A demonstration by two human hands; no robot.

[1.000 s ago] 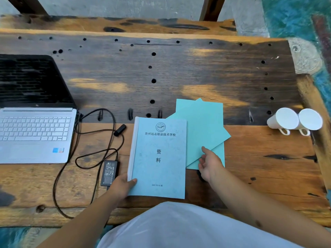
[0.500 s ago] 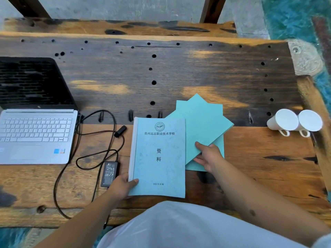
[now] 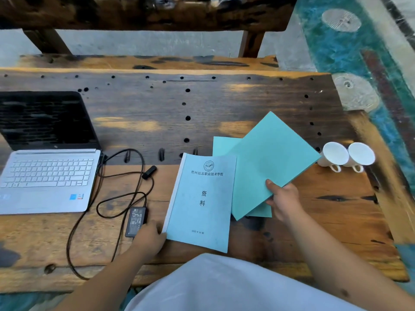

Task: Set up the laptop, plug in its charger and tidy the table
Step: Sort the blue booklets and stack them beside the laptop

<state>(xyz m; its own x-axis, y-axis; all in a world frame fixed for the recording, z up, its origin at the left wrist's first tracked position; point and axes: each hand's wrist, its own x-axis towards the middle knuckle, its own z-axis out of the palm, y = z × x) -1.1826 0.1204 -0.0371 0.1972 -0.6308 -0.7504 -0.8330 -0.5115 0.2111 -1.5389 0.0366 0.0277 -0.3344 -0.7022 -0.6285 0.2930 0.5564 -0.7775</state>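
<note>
An open silver laptop (image 3: pixel 48 173) with a dark screen stands at the table's left. Its black charger brick (image 3: pixel 136 221) and looped cable (image 3: pixel 125 180) lie to its right. A pale blue printed booklet (image 3: pixel 202 203) lies at the front middle; my left hand (image 3: pixel 150 240) grips its lower left corner. My right hand (image 3: pixel 284 200) holds a plain teal booklet (image 3: pixel 272 162) by its lower edge, lifted and tilted above another teal booklet (image 3: pixel 224 145) that lies flat beneath it.
Two white cups (image 3: pixel 348 157) lie on their sides near the table's right edge. The wooden table (image 3: pixel 157 108) has dark holes across its far half. A wooden bench (image 3: pixel 146 61) stands behind it. Teal patterned floor lies to the right.
My right hand has closed on the top teal booklet and raised it up and to the right, off the one beneath. My left hand has stayed on the printed booklet's corner.
</note>
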